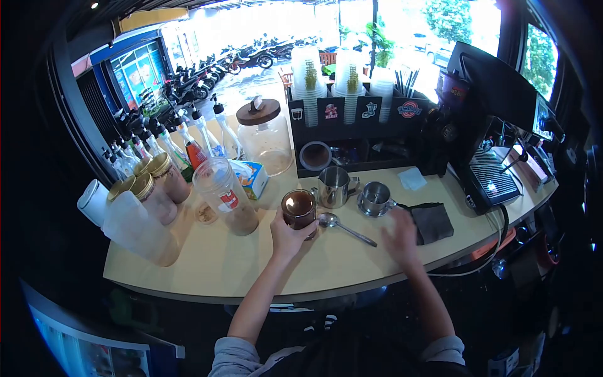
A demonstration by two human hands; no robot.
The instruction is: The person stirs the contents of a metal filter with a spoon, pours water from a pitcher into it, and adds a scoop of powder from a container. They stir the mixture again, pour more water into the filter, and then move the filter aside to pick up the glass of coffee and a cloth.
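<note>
My left hand is wrapped round a glass mug of dark brown liquid standing on the counter. Just right of the mug lies a metal spoon. Behind it stands a steel pitcher, and a small steel cup sits on a round metal base. My right hand, a little blurred, hovers between that cup and a folded dark cloth. Its fingers look stretched out and apart, with nothing visible in them.
Left on the counter are a tall clear jar, a tissue box, lidded canisters, a translucent pitcher and several pump bottles. A wooden-lidded glass jar and a black cup rack stand behind; an espresso machine is at right.
</note>
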